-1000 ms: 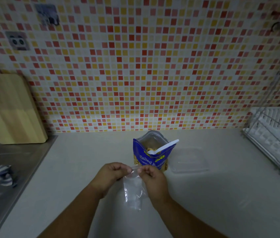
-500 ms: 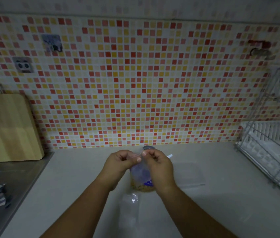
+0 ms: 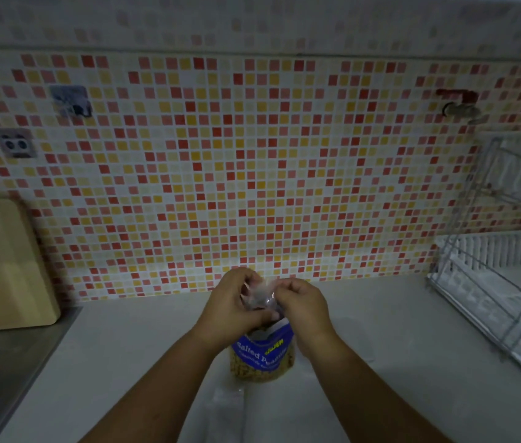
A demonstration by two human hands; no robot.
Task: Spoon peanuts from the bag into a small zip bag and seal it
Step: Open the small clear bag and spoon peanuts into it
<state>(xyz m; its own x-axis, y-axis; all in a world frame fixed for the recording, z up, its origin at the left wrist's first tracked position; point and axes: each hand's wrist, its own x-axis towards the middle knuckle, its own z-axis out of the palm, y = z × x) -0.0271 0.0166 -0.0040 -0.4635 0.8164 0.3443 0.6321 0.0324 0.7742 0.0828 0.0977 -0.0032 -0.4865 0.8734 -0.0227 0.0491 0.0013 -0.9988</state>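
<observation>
Now left hand, right hand pinch zip bag

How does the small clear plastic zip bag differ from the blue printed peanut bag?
The small clear plastic zip bag is pinched between the left hand and right hand; the blue printed peanut bag stands on the pale counter. The zip bag looks empty; the peanut bag shows peanuts below its label. Both are flexible pouches.
</observation>
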